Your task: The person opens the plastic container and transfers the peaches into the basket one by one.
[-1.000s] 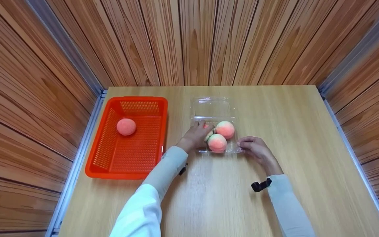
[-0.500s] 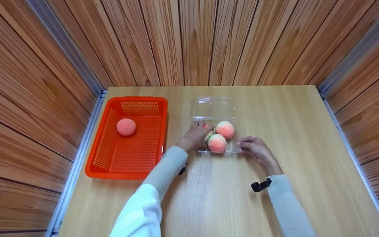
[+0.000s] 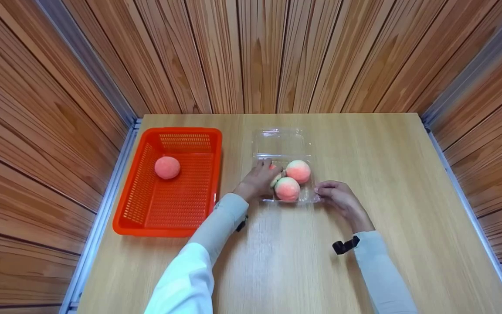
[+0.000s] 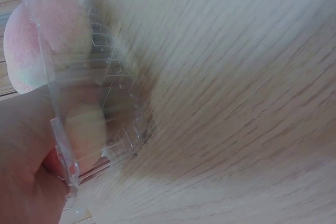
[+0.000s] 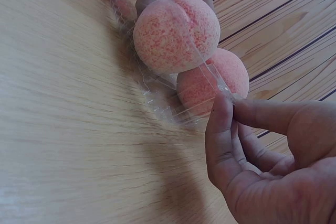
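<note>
A clear plastic clamshell container [image 3: 310,194] lies on the table with its lid [image 3: 281,141] folded back, away from the person. Inside its base are two pink and pale green peaches, one in front [image 3: 287,189] and one behind it to the right [image 3: 298,172]. My left hand [image 3: 259,179] reaches into the left side and grips a third peach [image 4: 86,132], mostly hidden under the fingers in the head view. At the front right corner, my right hand [image 3: 340,198] pinches the container's rim between thumb and fingertips, as the right wrist view shows.
To the left stands a red plastic basket [image 3: 177,222] with perforated walls. One pink peach [image 3: 167,168] lies in it. Wood-patterned panels [image 3: 259,56] rise behind the table [image 3: 373,152] and on both sides.
</note>
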A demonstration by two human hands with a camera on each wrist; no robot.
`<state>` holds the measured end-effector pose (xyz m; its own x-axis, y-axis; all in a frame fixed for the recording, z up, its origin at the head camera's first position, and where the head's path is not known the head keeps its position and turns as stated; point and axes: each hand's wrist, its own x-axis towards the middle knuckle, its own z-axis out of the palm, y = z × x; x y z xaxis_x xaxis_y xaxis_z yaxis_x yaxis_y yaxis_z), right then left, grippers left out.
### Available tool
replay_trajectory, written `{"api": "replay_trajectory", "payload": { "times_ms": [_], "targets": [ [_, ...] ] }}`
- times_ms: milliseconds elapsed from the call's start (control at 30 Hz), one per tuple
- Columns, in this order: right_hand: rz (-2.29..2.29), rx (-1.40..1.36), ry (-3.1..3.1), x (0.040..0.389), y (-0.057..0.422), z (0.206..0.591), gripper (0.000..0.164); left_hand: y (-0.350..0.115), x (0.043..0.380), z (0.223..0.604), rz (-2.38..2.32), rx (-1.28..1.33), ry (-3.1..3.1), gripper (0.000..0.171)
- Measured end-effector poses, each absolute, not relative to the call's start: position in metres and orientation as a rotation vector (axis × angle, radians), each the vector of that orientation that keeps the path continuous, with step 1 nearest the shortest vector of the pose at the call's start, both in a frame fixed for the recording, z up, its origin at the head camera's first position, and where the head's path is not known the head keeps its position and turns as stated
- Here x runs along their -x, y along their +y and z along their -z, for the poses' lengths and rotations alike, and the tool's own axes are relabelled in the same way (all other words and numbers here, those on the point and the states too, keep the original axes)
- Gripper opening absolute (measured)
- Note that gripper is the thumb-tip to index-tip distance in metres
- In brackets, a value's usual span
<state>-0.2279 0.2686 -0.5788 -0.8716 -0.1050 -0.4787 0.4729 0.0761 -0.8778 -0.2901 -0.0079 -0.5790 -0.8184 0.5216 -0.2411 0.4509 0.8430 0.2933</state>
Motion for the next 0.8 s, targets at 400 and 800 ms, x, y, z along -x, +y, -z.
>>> {"api": "replay_trajectory", "payload": {
  "times_ms": [400, 800],
  "targets": [
    [1.824, -0.354, 1.954, 0.2277, 0.2701, 0.5758, 0.036, -0.0078, 0.2898, 0.576, -0.276, -0.742, 2.744, 0.075],
    [1.831, -0.37, 1.952, 0.2286, 0.2694, 0.5796, 0.032, -0.0085, 0.2906, 0.5729, -0.296, -0.713, 2.727, 0.073]
  ]
}}
